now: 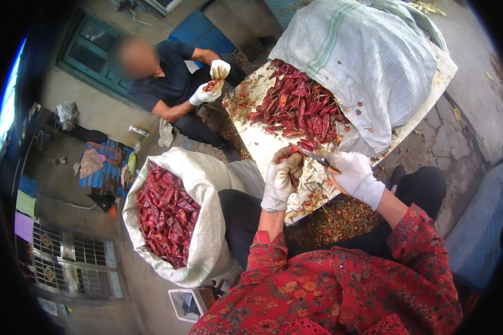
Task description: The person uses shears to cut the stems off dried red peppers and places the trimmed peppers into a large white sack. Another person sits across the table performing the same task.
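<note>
Pale desk [250, 135], and over its near edge the left hand [280, 180] pinches a pepper [294, 180], likely light, brittle, best held mid-body, the right hand [355, 176] gripping scissors [317, 159]!

Scissors [321, 161] apparently touching red chilli [294, 180].

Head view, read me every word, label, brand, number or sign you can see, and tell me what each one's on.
None can be read.
White tube-shaped item near the wall: dark marks, too small and blurred to read.
Large whitish sheet: green stripes, no legible lettering.
Open pale sack: no legible lettering.
Cutting tool in the right hand: none legible.
</note>
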{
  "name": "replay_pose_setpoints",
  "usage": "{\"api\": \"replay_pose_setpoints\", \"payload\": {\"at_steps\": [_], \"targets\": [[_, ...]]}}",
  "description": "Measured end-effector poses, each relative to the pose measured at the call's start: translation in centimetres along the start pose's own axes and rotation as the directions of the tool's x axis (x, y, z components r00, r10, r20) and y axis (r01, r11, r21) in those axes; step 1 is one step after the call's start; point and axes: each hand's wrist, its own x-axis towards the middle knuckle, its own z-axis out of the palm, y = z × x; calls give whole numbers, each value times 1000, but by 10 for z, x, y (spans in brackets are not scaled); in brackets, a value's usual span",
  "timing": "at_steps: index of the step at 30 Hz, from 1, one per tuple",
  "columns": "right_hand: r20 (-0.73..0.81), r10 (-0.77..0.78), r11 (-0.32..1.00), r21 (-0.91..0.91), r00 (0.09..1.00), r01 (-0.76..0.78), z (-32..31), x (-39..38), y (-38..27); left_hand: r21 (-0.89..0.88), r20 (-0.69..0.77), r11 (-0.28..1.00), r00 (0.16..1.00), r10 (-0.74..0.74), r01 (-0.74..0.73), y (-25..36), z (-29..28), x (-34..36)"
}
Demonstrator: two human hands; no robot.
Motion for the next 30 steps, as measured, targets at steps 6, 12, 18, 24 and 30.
{"api": "replay_pose_setpoints", "payload": {"at_steps": [6,12,18,24,30], "targets": [[-109,-94,958,-279,990,61,-9,5,7,449,-140,889,976,166,-87,-3,34,-5],[-261,-270,864,-490,927,115,-3,10,22,492,-178,857,946,269,-151,2,34,-3],[-103,108,994,5,989,-109,-14,9,6,615,-154,737,873,462,-282,-1,21,3],[-56,-1,999,38,998,3,-3,9,-2,777,62,501,838,543,-382,-17,47,-5],[-11,8,1000,-11,1000,-9,0,8,0,741,127,497,822,555,-451,-24,45,-4]]}}
